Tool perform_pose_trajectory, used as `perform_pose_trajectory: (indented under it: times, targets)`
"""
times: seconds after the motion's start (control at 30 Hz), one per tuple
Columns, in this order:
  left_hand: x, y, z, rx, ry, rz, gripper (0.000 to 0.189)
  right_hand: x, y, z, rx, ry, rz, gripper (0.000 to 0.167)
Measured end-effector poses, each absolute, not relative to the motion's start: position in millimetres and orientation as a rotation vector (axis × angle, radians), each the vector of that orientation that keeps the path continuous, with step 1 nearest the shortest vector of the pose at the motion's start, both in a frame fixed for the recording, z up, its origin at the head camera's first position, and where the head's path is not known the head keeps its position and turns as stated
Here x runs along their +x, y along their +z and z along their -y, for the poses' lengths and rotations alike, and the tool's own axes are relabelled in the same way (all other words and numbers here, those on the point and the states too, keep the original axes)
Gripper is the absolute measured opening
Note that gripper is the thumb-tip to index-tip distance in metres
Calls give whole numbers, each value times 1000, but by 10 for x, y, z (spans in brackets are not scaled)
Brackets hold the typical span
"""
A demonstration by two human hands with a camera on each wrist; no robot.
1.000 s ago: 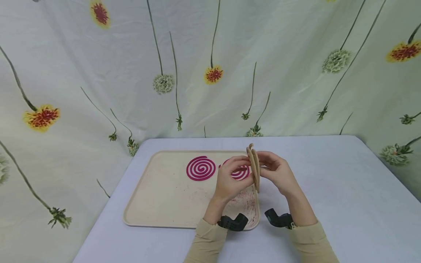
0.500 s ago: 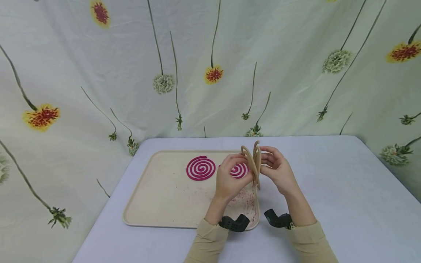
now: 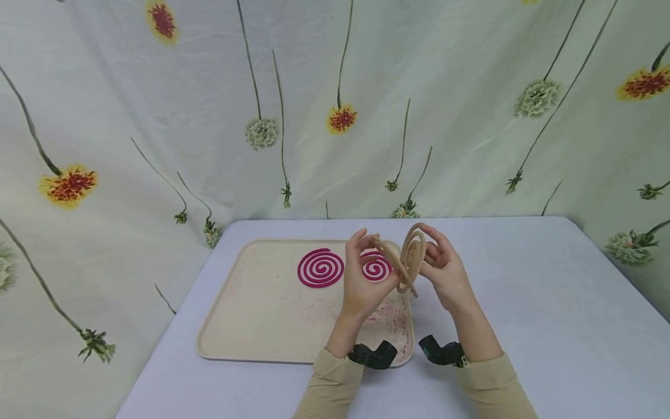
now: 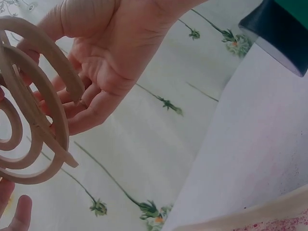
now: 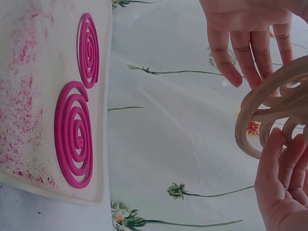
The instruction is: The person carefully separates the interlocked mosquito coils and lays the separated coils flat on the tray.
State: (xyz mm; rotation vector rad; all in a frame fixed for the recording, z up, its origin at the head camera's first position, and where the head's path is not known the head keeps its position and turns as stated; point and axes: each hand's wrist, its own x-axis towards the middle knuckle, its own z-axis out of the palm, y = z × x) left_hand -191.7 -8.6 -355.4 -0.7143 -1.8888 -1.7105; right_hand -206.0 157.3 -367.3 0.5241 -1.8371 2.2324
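Observation:
Two tan mosquito coils stand upright between my hands above the right end of the tray, nested and partly spread apart in a V. My left hand [image 3: 360, 285] holds the left coil [image 3: 388, 256], thumb at its lower part and fingers along its outer side. The right hand [image 3: 449, 279] grips the other coil [image 3: 414, 253], with the forefinger up at its top. In the left wrist view the coils' rings [image 4: 61, 115] still cross one another. The right wrist view shows the left hand's fingers [image 5: 219, 57] nearly straight and the right fingertips [image 5: 275, 139] against the rings.
A cream tray [image 3: 251, 314] with pink crumbs lies on the white-covered table [image 3: 523, 291]. Two magenta mosquito coils lie flat on it: one in the back middle [image 3: 320, 268], another [image 3: 377, 267] partly behind the left hand. A flowered cloth [image 3: 209, 116] hangs behind.
The two tan coils, almost flat together a second ago, have swung apart at the top, the left one tilting left. My left fingers have straightened and moved outward.

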Motion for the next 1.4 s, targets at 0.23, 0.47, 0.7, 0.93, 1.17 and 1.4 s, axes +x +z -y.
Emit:
perform_pose_trajectory:
  times: [0.23,0.47,0.7,0.93,1.17,1.4]
  targets:
    - [-1896,-3525,92,-687,-1769,1855,70,-2052,-3648,-1597,449,2277,1848,67]
    - [-1919,-3534,122,-656,-1801,1868,44,-2040,-3638,-1619,369,2302,1947,61]
    - [-2107,-3703,219,-618,-2026,1872,31,-2058,-3621,-1682,197,2255,2105,55]
    - [-2246,-3803,371,-480,-2310,1693,28,-2078,-3639,-1829,85,2069,2218,29]
    - [-2277,-3787,516,-537,-2296,1742,36,-2089,-3647,-1909,290,2145,2208,22]
    - [-2262,-3765,631,-677,-2301,1802,43,-2079,-3650,-1972,452,2155,2263,17]
